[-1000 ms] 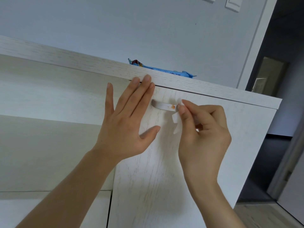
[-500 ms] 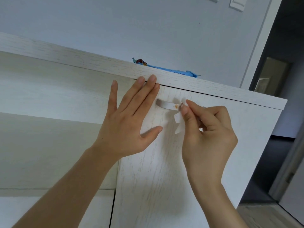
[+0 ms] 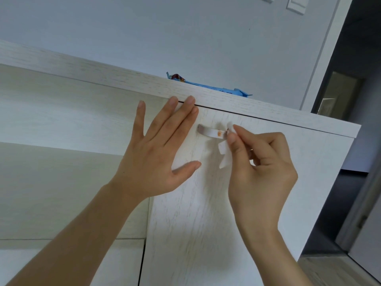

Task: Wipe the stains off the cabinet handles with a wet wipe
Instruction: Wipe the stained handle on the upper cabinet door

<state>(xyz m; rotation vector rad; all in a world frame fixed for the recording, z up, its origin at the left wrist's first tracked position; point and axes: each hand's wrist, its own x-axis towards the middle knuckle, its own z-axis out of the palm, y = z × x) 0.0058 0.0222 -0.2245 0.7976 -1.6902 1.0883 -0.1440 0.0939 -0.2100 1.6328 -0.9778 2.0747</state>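
A silver cabinet handle point(image 3: 208, 132) sits near the top of a white wood-grain cabinet door point(image 3: 206, 203). An orange stain point(image 3: 219, 133) shows on the handle's right part. My right hand point(image 3: 259, 168) pinches a folded white wet wipe point(image 3: 224, 150) between thumb and forefinger, with the wipe's top touching the handle's right end, just right of the stain. My left hand point(image 3: 156, 153) lies flat with straight fingers against the door's upper left corner, fingertips at the top edge.
A blue wet-wipe pack point(image 3: 208, 84) lies on the cabinet top point(image 3: 103, 73). Left of the door is an open shelf recess point(image 3: 51, 120). A dark doorway point(image 3: 348, 100) opens at the right, and light switches point(image 3: 296, 5) are on the wall above.
My right hand with the wipe stays at the handle's right end, shifting only slightly. The left hand keeps pressing the door. The view has drifted a little.
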